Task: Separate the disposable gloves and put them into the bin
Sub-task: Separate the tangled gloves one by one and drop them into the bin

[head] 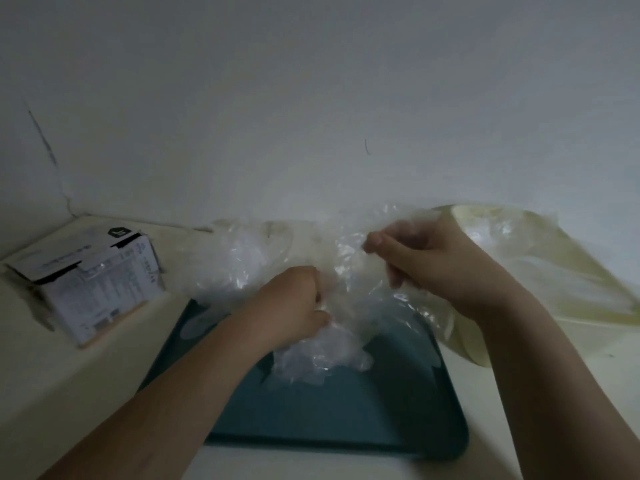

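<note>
Disposable gloves (pixel 332 306): clear crumpled clump, stretched upright between both hands above teal bin (pixel 346 410). Left hand (pixel 298 306) pinches lower end; right hand (pixel 422 258) pinches upper film. Cardboard box (pixel 93 275) left on worktop (pixel 52 375).

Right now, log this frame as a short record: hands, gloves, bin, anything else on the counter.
left hand: closed on the clump of clear disposable gloves, above the bin
right hand: pinching thin clear glove film, raised higher than the left
gloves: crumpled together, not yet separated; none seen lying loose in the bin
teal bin: open, on the counter under both hands
printed cardboard box: left of the bin, top flaps open
yellowish plastic bag: behind the right hand
lighting: dim, fine detail blurred
</note>
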Tool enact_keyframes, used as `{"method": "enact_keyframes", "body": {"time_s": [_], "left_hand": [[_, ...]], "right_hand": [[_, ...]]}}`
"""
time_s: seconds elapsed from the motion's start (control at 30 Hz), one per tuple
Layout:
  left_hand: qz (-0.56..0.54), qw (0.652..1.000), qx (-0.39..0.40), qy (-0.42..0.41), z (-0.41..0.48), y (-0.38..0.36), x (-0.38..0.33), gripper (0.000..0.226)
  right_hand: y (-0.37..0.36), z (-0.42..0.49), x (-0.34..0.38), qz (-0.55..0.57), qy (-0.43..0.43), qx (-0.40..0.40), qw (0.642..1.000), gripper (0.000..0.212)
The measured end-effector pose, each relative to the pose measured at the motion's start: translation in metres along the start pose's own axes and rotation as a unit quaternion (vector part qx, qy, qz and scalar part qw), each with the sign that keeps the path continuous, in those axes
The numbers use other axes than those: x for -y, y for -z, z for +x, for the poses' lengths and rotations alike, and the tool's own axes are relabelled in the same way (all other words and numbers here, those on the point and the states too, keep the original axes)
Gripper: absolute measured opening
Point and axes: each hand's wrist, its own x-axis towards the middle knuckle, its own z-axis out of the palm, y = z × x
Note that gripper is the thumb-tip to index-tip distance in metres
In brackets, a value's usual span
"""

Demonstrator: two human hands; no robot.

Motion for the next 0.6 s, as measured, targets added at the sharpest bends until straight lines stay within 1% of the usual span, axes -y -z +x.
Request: {"method": "enact_keyframes", "body": {"time_s": [0.03, 0.07, 0.1, 0.13, 0.17, 0.2, 0.23, 0.3, 0.33, 0.4, 0.43, 0.47, 0.5, 0.57, 0.6], "left_hand": [[-0.011, 1.0, 0.005, 0.017, -0.001, 0.002, 0.0, 0.011], [-0.017, 1.0, -0.002, 0.024, -0.002, 0.005, 0.001, 0.015], [-0.03, 0.999, -0.015, 0.024, -0.003, 0.007, 0.002, 0.031], [-0.049, 0.998, -0.034, 0.016, -0.003, 0.011, 0.004, 0.042], [-0.06, 0.996, -0.058, 0.007, -0.002, 0.014, 0.007, 0.045], [-0.076, 0.993, -0.089, -0.001, -0.001, 0.017, 0.011, 0.042], [-0.106, 0.985, -0.137, -0.009, 0.0, 0.02, 0.014, 0.035], [-0.168, 0.953, -0.248, -0.034, 0.002, 0.026, 0.019, 0.02], [-0.171, 0.937, -0.3, -0.05, 0.001, 0.032, 0.018, 0.017], [-0.182, 0.909, -0.369, -0.064, -0.004, 0.046, 0.014, 0.016], [-0.216, 0.896, -0.383, -0.059, -0.006, 0.052, 0.012, 0.015], [-0.268, 0.884, -0.379, -0.052, -0.008, 0.058, 0.011, 0.014], [-0.341, 0.872, -0.348, -0.049, -0.011, 0.063, 0.01, 0.014], [-0.501, 0.831, -0.237, -0.048, -0.017, 0.07, 0.007, 0.014], [-0.55, 0.812, -0.188, -0.046, -0.015, 0.07, 0.005, 0.012]], "right_hand": [[0.0, 0.0, -0.002, 0.002, 0.003, 0.027, 1.0, 0.022], [0.001, 0.001, -0.002, 0.003, 0.007, 0.049, 0.999, 0.02], [0.0, 0.001, -0.002, 0.007, 0.014, 0.064, 0.998, 0.019], [0.001, 0.001, -0.003, 0.016, 0.022, 0.073, 0.997, 0.018], [0.002, 0.0, -0.004, 0.024, 0.027, 0.079, 0.996, 0.018], [0.004, 0.0, -0.004, 0.026, 0.033, 0.087, 0.995, 0.019], [0.007, -0.001, -0.003, 0.021, 0.043, 0.103, 0.994, 0.02], [0.013, -0.004, -0.001, 0.013, 0.051, 0.144, 0.988, 0.019], [0.015, -0.005, 0.001, 0.022, 0.048, 0.16, 0.986, 0.018], [0.018, -0.007, 0.005, 0.026, 0.048, 0.173, 0.983, 0.017], [0.019, -0.008, 0.006, 0.017, 0.054, 0.172, 0.983, 0.018], [0.018, -0.007, 0.008, 0.009, 0.063, 0.169, 0.984, 0.018], [0.017, -0.007, 0.008, 0.004, 0.072, 0.16, 0.984, 0.017], [0.013, -0.006, 0.008, 0.002, 0.077, 0.13, 0.989, 0.019], [0.01, -0.006, 0.007, 0.007, 0.073, 0.104, 0.992, 0.024]]}}
